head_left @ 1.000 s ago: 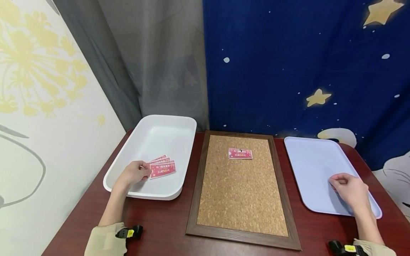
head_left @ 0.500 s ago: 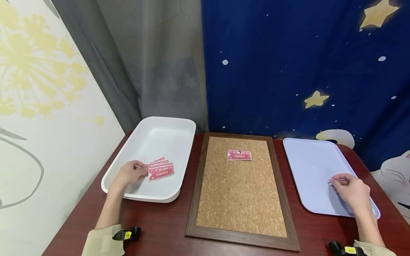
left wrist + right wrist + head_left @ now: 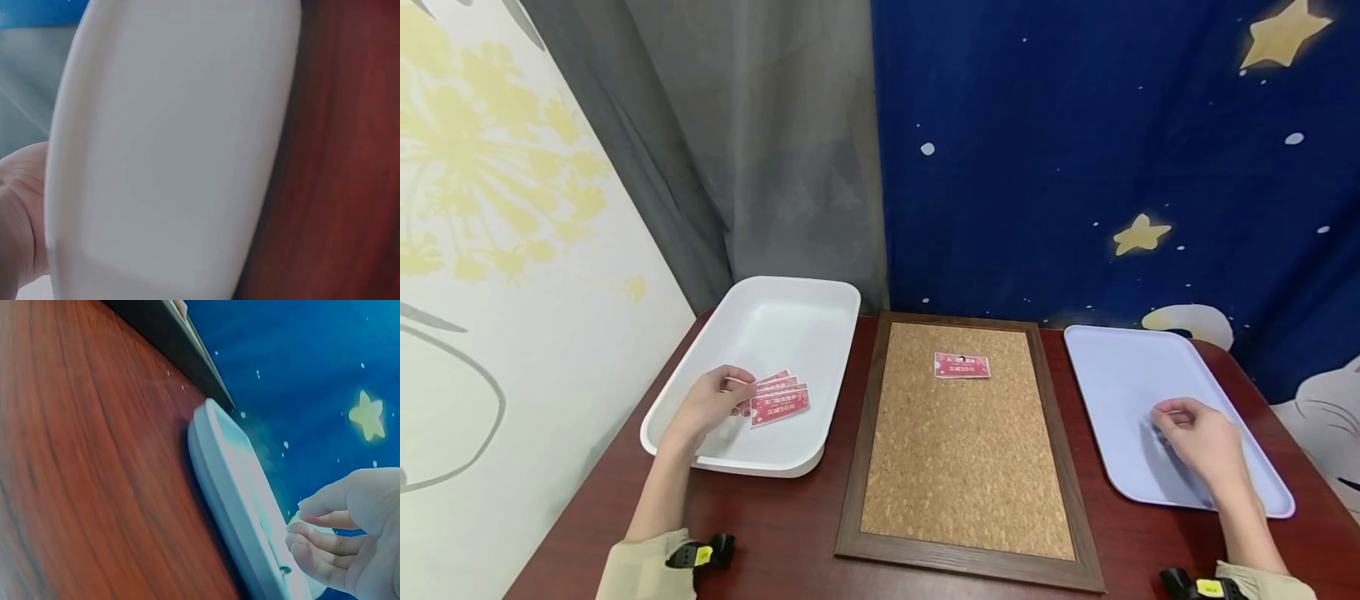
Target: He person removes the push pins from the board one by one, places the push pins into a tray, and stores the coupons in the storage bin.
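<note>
In the head view my left hand (image 3: 711,404) is inside the white tray (image 3: 741,460), its thumb and fingers pinching the left edge of a red-and-white coupon (image 3: 780,406) that lies on a fan of similar ones. My right hand (image 3: 1202,437) is over the lavender tray (image 3: 1105,367), with its fingers bent and their tips close together. Below those tips a small greyish thing shows too faintly to identify. A little shiny piece (image 3: 285,570) lies on that tray in the right wrist view. Whether the right fingers hold anything is hidden.
Between the trays lies a wood-framed cork board (image 3: 962,467). Another red coupon (image 3: 962,366) sits near its top, with a dark dot at its upper edge. The reddish-brown table (image 3: 775,525) meets a gray curtain (image 3: 805,167) and a blue starry one (image 3: 1000,192).
The top coupon has slid slightly down against the rest of the fan along with my left hand. My right hand has shifted left and slightly up over the lavender tray.
</note>
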Demonstrator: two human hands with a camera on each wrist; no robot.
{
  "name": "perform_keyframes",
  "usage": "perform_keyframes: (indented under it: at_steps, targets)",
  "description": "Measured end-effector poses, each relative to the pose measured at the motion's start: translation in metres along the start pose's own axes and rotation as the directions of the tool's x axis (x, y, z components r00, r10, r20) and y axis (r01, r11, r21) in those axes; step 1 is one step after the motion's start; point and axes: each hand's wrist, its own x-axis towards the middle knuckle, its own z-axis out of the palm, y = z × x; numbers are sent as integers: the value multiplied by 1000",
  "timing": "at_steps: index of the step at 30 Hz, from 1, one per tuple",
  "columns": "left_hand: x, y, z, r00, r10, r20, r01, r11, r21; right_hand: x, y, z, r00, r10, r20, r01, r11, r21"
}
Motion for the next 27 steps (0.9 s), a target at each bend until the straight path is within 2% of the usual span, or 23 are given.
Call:
perform_keyframes:
  at_steps: [4,8,17,27]
  targets:
    - [-1,12,6,997,70,11,-70,998,-3,-1,-10,5,1000,-24,-12,24,999,28]
    - [-1,24,15,992,113,49,-111,993,-39,0,-22,11,999,-49,-8,49,998,49]
    - [1,48,41,979,179,98,-170,981,-93,4,-54,20,996,-84,-4,84,993,81]
    - [3,68,64,971,213,109,-195,969,-154,7,-71,22,994,-110,19,107,986,124]
